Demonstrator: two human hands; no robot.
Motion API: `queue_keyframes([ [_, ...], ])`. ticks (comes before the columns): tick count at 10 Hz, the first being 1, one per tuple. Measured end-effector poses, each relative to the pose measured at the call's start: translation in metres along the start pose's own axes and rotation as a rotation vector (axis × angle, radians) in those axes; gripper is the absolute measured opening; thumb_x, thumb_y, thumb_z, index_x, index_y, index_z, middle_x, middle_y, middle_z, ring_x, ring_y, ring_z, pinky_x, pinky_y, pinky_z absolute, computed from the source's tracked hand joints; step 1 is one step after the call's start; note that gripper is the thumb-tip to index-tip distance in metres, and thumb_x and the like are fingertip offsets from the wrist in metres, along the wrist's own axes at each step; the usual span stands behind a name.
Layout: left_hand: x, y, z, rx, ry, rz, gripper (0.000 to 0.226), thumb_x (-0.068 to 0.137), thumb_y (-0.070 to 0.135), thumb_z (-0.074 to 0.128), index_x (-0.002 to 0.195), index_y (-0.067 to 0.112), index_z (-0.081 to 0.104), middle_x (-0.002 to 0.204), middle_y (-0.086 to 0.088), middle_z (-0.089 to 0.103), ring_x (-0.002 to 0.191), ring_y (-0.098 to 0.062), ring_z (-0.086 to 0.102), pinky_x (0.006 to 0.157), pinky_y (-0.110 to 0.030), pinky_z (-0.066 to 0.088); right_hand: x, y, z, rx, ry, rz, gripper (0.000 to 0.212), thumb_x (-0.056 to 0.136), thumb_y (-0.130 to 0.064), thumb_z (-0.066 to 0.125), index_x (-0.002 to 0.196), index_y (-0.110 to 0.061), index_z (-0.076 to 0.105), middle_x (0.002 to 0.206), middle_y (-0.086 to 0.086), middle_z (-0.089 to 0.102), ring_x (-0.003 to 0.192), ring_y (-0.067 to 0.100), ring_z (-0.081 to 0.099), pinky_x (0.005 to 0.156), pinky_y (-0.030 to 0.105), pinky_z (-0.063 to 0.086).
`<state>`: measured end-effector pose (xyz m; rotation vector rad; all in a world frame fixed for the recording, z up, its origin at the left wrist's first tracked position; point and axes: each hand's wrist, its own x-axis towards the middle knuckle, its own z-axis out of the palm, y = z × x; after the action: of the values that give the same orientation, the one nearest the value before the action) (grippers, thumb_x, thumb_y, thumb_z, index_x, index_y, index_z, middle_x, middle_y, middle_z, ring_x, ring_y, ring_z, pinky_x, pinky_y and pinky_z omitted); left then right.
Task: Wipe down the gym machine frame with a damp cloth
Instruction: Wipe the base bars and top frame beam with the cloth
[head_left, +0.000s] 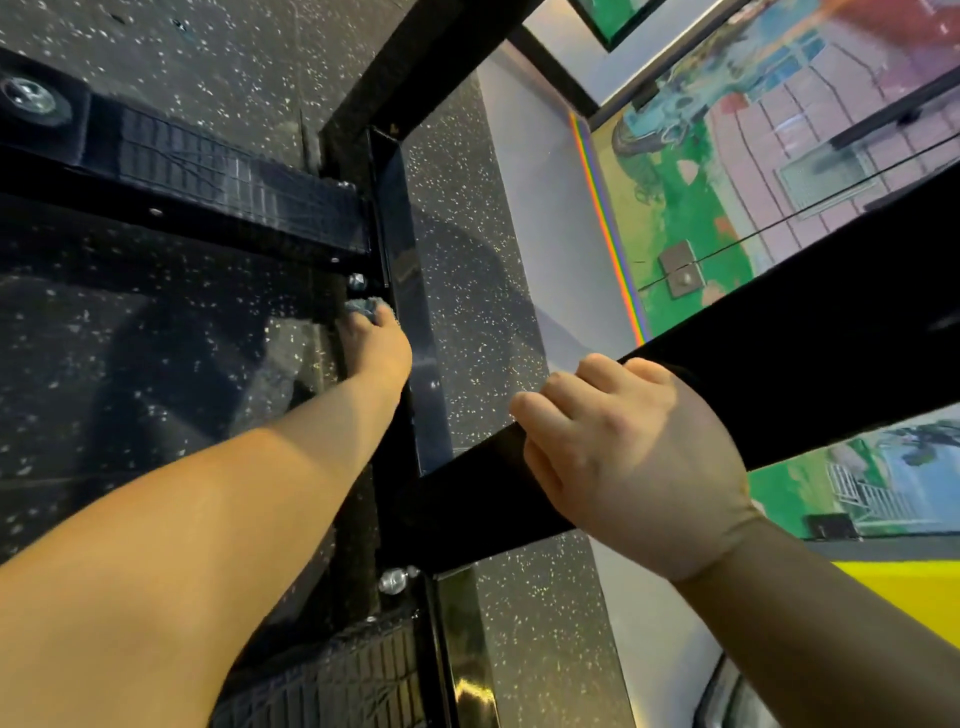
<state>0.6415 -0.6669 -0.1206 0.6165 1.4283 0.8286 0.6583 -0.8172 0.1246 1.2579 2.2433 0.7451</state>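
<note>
Head view: right hand (634, 467) up close, fingers curled over the black frame bar (779, 338). Farther down, left hand (376, 348), fingers bunched around the blue cloth (361, 309), presses it against the base rail (410, 291) beside a bolt (357, 281), speckled floor (467, 260) beyond.

No readable text, labels or numbers anywhere.

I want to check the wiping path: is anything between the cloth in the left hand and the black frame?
Nothing visible. The left hand holds the cloth right against the frame; only a bolt sits just beyond it.
</note>
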Motion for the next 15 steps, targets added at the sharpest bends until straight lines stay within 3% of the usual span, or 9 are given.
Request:
queue_keyframes([
  [2, -0.101, -0.057, -0.011, 0.036, -0.05, 0.032, 0.04, 0.101, 0.021, 0.034, 0.129, -0.007, 0.04, 0.138, -0.026, 0.039, 0.127, -0.036, 0.039, 0.105, -0.038, 0.029, 0.0, 0.0, 0.0, -0.038, 0.031, 0.021, 0.018, 0.077, -0.012, 0.056, 0.062, -0.016, 0.048, 0.057, 0.0, 0.043, 0.051, 0.023, 0.044, 0.052, 0.029, 0.018],
  [4, -0.134, -0.066, -0.036, 0.094, -0.273, -0.289, 0.044, 0.104, 0.018, 0.025, 0.142, -0.003, 0.024, 0.147, -0.02, 0.029, 0.135, -0.029, 0.031, 0.105, -0.03, 0.025, 0.004, -0.001, -0.003, -0.005, 0.01, 0.061, 0.021, 0.078, -0.018, 0.04, 0.06, -0.017, 0.051, 0.054, -0.001, 0.046, 0.05, 0.024, 0.048, 0.051, 0.025, 0.022],
  [6, -0.178, -0.04, -0.042, 0.868, -0.444, 0.185, 0.043, 0.101, 0.006, 0.027, 0.143, -0.002, 0.024, 0.147, -0.019, 0.029, 0.137, -0.035, 0.023, 0.112, -0.044, 0.018, -0.002, -0.003, -0.015, 0.054, 0.042, 0.157, 0.031, 0.076, -0.023, 0.035, 0.061, -0.017, 0.061, 0.057, -0.002, 0.053, 0.059, 0.024, 0.055, 0.053, 0.024, 0.029],
  [8, -0.237, 0.011, -0.037, 0.01, -0.385, 0.031, 0.046, 0.102, 0.008, 0.027, 0.145, -0.005, 0.019, 0.156, -0.017, 0.011, 0.143, -0.028, 0.014, 0.114, -0.031, 0.014, -0.04, 0.018, -0.07, 0.002, 0.191, 0.477, 0.026, 0.078, -0.023, 0.048, 0.084, -0.019, 0.072, 0.096, 0.002, 0.068, 0.098, 0.031, 0.061, 0.083, 0.039, 0.041],
  [9, -0.267, 0.062, -0.035, 0.011, -0.478, 0.316, 0.05, 0.102, 0.012, 0.028, 0.148, 0.001, 0.01, 0.158, -0.01, -0.002, 0.146, -0.019, 0.001, 0.112, -0.02, 0.004, -0.064, 0.035, -0.105, -0.009, 0.275, 0.561, 0.024, 0.076, -0.02, 0.052, 0.086, -0.016, 0.073, 0.105, 0.009, 0.068, 0.11, 0.035, 0.059, 0.094, 0.043, 0.042],
  [11, -0.306, 0.172, -0.021, 0.032, -0.507, 0.711, 0.05, 0.102, 0.009, 0.024, 0.147, -0.003, 0.009, 0.158, -0.014, -0.002, 0.146, -0.02, -0.002, 0.116, -0.026, 0.0, -0.096, 0.049, -0.174, -0.099, 0.234, 0.686, 0.027, 0.077, -0.027, 0.054, 0.094, -0.018, 0.073, 0.113, 0.009, 0.067, 0.118, 0.035, 0.056, 0.095, 0.045, 0.044],
  [13, -0.355, 0.248, -0.02, 0.008, -0.503, 0.758, 0.048, 0.102, 0.009, 0.026, 0.147, 0.001, 0.015, 0.156, -0.016, 0.009, 0.145, -0.025, 0.009, 0.115, -0.027, 0.007, -0.147, 0.074, -0.213, -0.031, 0.148, 0.722, 0.044, 0.065, -0.013, 0.081, 0.108, -0.009, 0.07, 0.123, 0.017, 0.062, 0.118, 0.038, 0.057, 0.09, 0.053, 0.05],
  [14, -0.393, 0.246, -0.021, -0.071, -0.513, 0.897, 0.049, 0.102, 0.019, 0.03, 0.149, 0.012, 0.018, 0.155, -0.008, 0.021, 0.142, -0.019, 0.021, 0.114, -0.025, 0.018, -0.171, 0.082, -0.237, -0.032, 0.023, 0.817, 0.067, 0.064, -0.027, 0.084, 0.126, -0.015, 0.06, 0.134, 0.012, 0.056, 0.12, 0.036, 0.056, 0.092, 0.049, 0.049],
  [15, -0.416, 0.221, -0.017, -0.102, -0.514, 1.062, 0.054, 0.102, 0.018, 0.03, 0.151, 0.016, 0.007, 0.155, 0.012, -0.005, 0.14, 0.001, -0.005, 0.106, -0.004, -0.002, -0.202, 0.09, -0.273, 0.089, -0.259, 0.994, 0.073, 0.092, -0.056, 0.047, 0.151, -0.033, 0.01, 0.153, -0.006, 0.03, 0.131, 0.022, 0.045, 0.095, 0.038, 0.046],
])
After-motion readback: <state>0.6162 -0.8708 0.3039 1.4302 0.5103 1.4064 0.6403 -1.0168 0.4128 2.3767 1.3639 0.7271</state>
